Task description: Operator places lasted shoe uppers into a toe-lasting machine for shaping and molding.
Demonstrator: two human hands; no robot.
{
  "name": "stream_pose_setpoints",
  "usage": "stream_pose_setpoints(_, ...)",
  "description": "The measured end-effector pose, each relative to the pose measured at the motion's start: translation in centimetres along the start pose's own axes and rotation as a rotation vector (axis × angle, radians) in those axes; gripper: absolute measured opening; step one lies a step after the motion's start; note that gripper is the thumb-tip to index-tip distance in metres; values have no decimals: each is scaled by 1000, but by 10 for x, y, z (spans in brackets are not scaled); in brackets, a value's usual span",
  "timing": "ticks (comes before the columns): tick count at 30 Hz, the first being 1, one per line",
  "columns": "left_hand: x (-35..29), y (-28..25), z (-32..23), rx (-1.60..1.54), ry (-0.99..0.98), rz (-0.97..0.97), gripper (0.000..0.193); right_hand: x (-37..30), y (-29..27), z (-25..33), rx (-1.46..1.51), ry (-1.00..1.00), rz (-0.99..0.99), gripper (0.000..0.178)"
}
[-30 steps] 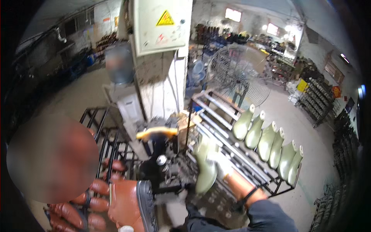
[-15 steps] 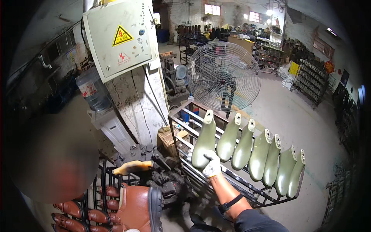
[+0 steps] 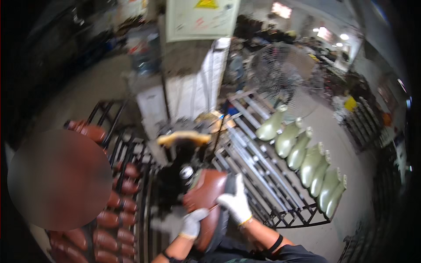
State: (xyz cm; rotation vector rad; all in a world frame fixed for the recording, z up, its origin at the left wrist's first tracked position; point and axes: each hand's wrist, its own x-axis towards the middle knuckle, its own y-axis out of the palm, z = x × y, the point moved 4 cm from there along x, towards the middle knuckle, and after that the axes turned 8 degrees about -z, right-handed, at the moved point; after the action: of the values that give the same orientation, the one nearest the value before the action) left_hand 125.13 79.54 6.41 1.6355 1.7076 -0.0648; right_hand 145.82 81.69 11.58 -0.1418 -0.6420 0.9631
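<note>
A pale cabinet [image 3: 201, 19] hangs on a whitish pillar [image 3: 206, 90]; beyond the large caged fan [image 3: 283, 72], bright windows [image 3: 281, 9] and lamps [image 3: 344, 37] glow above grey floor [image 3: 337, 142]

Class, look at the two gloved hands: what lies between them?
The brown boot lies between the left hand and the right hand, touching both, in the head view.

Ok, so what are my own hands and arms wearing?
Your left hand and right hand wear white fabric gloves, the right one's cuff edged in yellow. A narrow black band circles the right forearm, near a dark cloth sleeve; a dark band also shows on the left forearm.
</note>
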Motion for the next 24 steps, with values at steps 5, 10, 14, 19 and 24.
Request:
stream_pose_setpoints(5,-14,-7,35,-141,84,92,40,20,8,33,462,626,202,97)
stream_pose_setpoints(10,-9,-47,54,1306,1236,324,52,49,37,71,71,170,230,116)
stream_pose_setpoints(14,-19,-74,28,1150,1404,320,43,72,65,100,-15,108,248,117)
stream_pose_setpoints(19,-25,-167,-2,175,108,75,11,83,95,149,-260,-11,368,112)
stream_pose_setpoints(24,-1,-134,-75,-3,149,-84,16,78,106,208,-441,-215,361,88)
